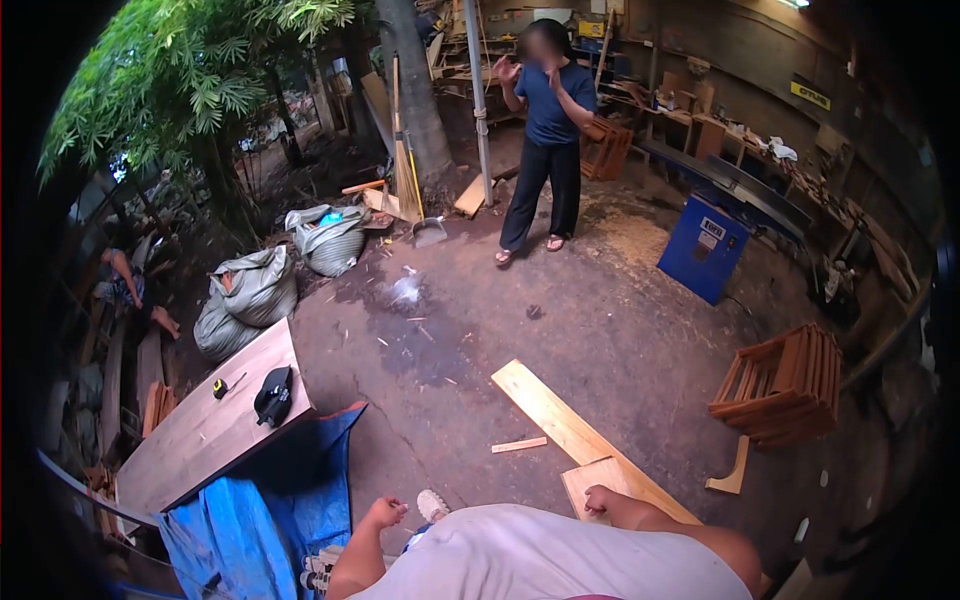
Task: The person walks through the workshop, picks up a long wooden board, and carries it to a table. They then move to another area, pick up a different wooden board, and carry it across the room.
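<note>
My left hand (387, 512) hangs low in front of me with its fingers loosely bent and apart, and nothing shows in it. Beyond it are my shoe (432, 504) and the dark floor. My right hand (598, 500) overlaps a short pale wooden board (580, 484) in this view. Its fingers bend downward and are partly hidden, so I cannot tell whether they grip the board. Underneath, a long pale plank (550, 407) runs diagonally across the floor. Just left of the plank lies a small wooden strip (519, 445).
A worktable (215, 430) holds a tape measure (220, 388) and a black cap (273, 396); blue tarp (250, 530) hangs below. Ahead stands a person (548, 130), hands raised. Sacks (262, 285), a blue machine (703, 247), stacked wooden frames (785, 385) and a curved wooden piece (732, 472) surround the floor.
</note>
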### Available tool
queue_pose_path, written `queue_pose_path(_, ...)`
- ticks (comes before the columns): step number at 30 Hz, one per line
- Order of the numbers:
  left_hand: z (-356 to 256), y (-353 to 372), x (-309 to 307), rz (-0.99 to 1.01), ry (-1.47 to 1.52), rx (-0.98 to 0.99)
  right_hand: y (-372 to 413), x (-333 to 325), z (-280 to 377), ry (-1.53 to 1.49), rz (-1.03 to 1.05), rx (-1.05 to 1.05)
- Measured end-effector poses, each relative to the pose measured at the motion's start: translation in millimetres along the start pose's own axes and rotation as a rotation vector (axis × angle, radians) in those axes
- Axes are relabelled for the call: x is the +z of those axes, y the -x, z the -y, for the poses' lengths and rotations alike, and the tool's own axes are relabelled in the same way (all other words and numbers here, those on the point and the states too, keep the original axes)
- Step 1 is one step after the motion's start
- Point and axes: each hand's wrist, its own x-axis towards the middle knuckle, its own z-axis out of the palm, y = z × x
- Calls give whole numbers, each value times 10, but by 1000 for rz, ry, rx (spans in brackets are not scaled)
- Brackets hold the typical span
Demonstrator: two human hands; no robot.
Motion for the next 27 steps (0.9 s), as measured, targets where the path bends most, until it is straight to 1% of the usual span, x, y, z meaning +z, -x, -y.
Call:
queue_pose_path(3,-12,34,12,0,2,-9,-64,17,-14,85,3,35)
queue_pose_path(7,38,43,40,-12,16,-10,-66,11,23,119,28,52)
queue_pose_path(16,173,108,83,-27,25,-27,-56,-20,196,136,11,13)
queue_pose_path(19,145,171,89,-32,18,-21,11,-32,277,103,27,34)
queue_pose_path(21,145,191,94,-37,19,-22,113,-36,331,51,18,-2)
queue_pose_path(24,140,192,87,-46,7,-26,-4,-42,296,115,69,21)
queue_pose_path(27,158,150,54,-47,-14,-34,-7,-33,304,155,58,30)
